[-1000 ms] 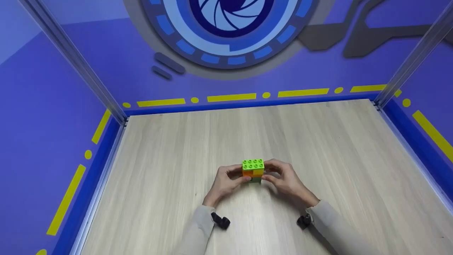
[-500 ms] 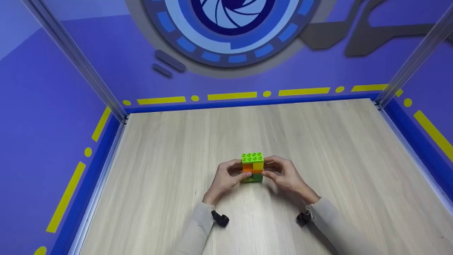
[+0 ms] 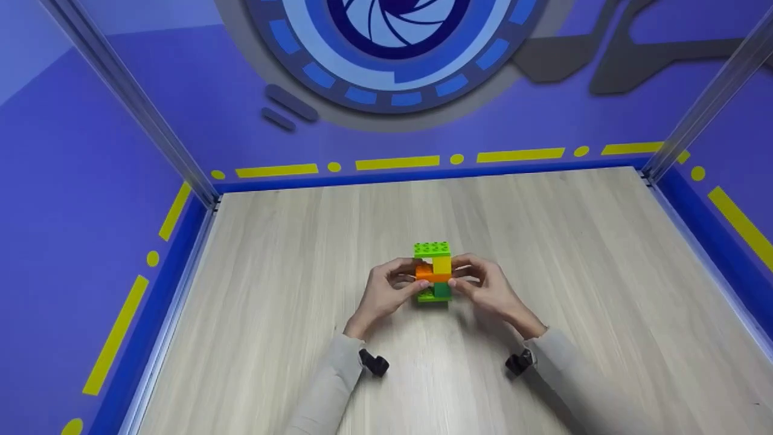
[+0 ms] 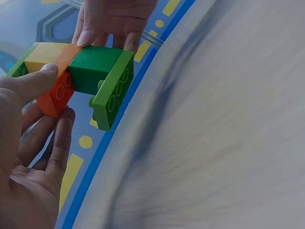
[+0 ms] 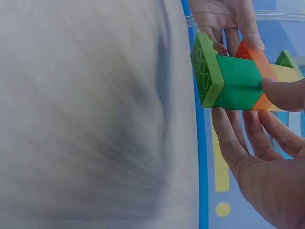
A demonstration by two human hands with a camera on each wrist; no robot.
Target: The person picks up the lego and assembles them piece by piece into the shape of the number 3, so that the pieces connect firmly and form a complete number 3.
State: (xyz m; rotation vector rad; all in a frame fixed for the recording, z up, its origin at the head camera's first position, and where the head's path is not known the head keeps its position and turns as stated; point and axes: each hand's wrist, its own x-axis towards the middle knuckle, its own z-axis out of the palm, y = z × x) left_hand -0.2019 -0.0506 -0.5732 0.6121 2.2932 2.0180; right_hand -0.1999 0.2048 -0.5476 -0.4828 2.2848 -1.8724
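Both hands hold one stack of toy building bricks above the middle of the table. From top to bottom it has a light green plate [image 3: 432, 248], a yellow brick [image 3: 442, 264], an orange brick [image 3: 432, 276], a dark green brick [image 3: 442, 290] and another light green plate [image 3: 425, 296]. On the left, my left hand [image 3: 386, 293] pinches the orange brick's overhanging end between thumb and fingers. My right hand [image 3: 492, 296] grips the other side, its thumb [image 5: 286, 94] at the joint of the dark green and orange bricks. Open gaps show beside the yellow and dark green bricks.
The pale wooden table [image 3: 290, 260] is walled in by blue printed panels [image 3: 386, 145] at the back and sides, with metal posts [image 3: 139, 115] at the corners. A small black camera [image 3: 374, 362] sits at the left wrist, another black camera [image 3: 519, 364] at the right.
Both hands have raised the brick stack, so it stands higher in the head view. More of its front now shows, including the gap under the top plate and the bottom plate.
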